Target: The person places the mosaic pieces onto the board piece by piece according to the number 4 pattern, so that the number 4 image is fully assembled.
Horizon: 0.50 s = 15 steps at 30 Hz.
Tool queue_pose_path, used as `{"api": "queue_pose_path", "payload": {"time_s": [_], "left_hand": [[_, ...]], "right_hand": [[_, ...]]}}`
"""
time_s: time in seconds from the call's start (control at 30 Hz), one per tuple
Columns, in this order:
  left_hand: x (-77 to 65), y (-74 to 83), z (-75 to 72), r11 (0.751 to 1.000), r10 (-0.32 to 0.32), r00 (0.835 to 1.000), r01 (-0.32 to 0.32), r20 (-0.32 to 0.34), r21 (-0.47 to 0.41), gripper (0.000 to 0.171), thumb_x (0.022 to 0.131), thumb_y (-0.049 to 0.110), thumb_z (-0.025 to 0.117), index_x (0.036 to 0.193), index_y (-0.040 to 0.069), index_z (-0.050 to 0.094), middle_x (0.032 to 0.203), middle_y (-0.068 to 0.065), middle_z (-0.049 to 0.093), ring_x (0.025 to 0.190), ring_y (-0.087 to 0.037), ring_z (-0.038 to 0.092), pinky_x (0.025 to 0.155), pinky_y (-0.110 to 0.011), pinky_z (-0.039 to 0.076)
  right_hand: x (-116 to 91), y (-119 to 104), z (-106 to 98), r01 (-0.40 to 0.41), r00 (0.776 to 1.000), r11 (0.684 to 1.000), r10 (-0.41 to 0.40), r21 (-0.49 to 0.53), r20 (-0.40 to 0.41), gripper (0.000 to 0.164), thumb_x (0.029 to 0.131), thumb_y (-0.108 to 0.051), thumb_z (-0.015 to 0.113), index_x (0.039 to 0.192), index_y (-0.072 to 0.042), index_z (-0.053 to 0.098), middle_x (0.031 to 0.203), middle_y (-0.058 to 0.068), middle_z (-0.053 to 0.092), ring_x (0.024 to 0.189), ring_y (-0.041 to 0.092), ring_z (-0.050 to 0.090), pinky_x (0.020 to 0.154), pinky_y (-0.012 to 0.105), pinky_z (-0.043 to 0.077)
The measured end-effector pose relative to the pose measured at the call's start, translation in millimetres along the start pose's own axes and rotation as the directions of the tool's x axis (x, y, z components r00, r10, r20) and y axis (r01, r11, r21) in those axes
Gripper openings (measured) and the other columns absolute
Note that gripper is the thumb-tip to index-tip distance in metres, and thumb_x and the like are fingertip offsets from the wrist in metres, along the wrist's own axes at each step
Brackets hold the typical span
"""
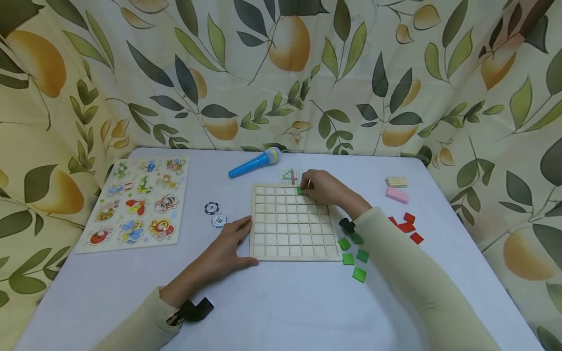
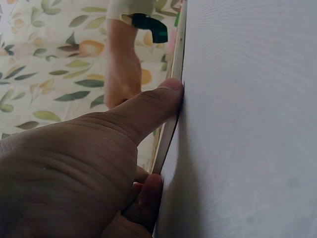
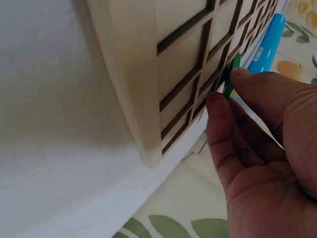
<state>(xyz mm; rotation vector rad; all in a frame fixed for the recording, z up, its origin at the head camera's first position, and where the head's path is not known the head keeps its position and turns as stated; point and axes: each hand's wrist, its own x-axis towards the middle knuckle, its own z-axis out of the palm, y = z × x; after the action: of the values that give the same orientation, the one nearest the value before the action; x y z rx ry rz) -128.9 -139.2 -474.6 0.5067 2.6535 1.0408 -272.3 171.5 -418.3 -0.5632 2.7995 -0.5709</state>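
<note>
A wooden grid board [image 1: 290, 229] lies flat on the table, its square cells marked by raised or dark lines. My right hand [image 1: 324, 187] is over the board's far edge and pinches a green square tile [image 3: 231, 74] between thumb and fingertips. In the right wrist view the tile stands tilted at a cell of the grid. My left hand [image 1: 226, 246] rests at the board's left side, fingertips and thumb touching its edge. The left wrist view shows the thumb [image 2: 153, 106] against that edge. Just beyond the board lies a small pattern card [image 1: 289, 176] with coloured squares.
Several loose green tiles [image 1: 348, 259] lie right of the board, with red tiles [image 1: 406, 227] farther right. Behind those sit a pink block [image 1: 397, 195] and pale sticks [image 1: 396, 182]. A blue toy microphone [image 1: 254, 163], two poker chips [image 1: 219, 221] and an insect puzzle board [image 1: 136, 204] lie leftward.
</note>
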Motion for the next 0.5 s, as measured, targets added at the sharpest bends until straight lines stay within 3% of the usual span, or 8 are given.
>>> {"api": "queue_pose_path", "payload": {"time_s": [0.2, 0.33, 0.4, 0.5], "left_hand": [[-2.0, 0.3, 1.7, 1.0, -0.008, 1.0, 0.008, -0.005, 0.005, 0.106, 0.081, 0.027, 0.096, 0.167, 0.011, 0.035, 0.177, -0.006, 0.029, 0.152, -0.029, 0.045, 0.111, -0.037, 0.057], [-4.6, 1.0, 2.8, 1.0, -0.015, 1.0, 0.015, 0.001, -0.003, 0.107, 0.081, 0.025, 0.096, 0.167, 0.011, 0.034, 0.177, -0.005, 0.028, 0.153, -0.029, 0.044, 0.112, -0.038, 0.056], [-5.2, 2.1, 2.7, 1.0, -0.014, 1.0, 0.014, 0.0, -0.007, 0.107, 0.081, 0.025, 0.096, 0.167, 0.011, 0.034, 0.177, -0.005, 0.028, 0.152, -0.029, 0.044, 0.112, -0.037, 0.056], [-5.5, 3.4, 2.5, 1.0, -0.002, 1.0, 0.002, -0.005, -0.002, 0.108, 0.081, 0.024, 0.096, 0.167, 0.011, 0.033, 0.177, -0.006, 0.028, 0.152, -0.029, 0.043, 0.111, -0.037, 0.057]], "right_hand": [[6, -5, 8, 0.081, 0.997, 0.995, -0.08, -0.066, 0.016, 0.006, 0.103, -0.003, 0.065, 0.103, -0.005, 0.071, 0.105, 0.01, 0.068, 0.092, 0.023, 0.061, 0.084, 0.04, 0.055], [3, -6, 8, 0.105, 0.994, 0.991, -0.103, -0.085, 0.03, 0.013, 0.105, -0.003, 0.062, 0.106, -0.004, 0.074, 0.111, 0.011, 0.07, 0.099, 0.025, 0.065, 0.089, 0.041, 0.058], [-7, -4, 3, 0.101, 0.995, 0.992, -0.1, -0.074, 0.014, 0.017, 0.106, -0.005, 0.062, 0.115, -0.004, 0.076, 0.119, 0.012, 0.071, 0.105, 0.026, 0.068, 0.093, 0.043, 0.059], [-39, 2, -9, 0.076, 0.995, 0.997, -0.077, -0.006, -0.063, 0.026, 0.106, -0.009, 0.063, 0.129, -0.004, 0.073, 0.13, 0.013, 0.071, 0.111, 0.028, 0.069, 0.096, 0.046, 0.06]]}}
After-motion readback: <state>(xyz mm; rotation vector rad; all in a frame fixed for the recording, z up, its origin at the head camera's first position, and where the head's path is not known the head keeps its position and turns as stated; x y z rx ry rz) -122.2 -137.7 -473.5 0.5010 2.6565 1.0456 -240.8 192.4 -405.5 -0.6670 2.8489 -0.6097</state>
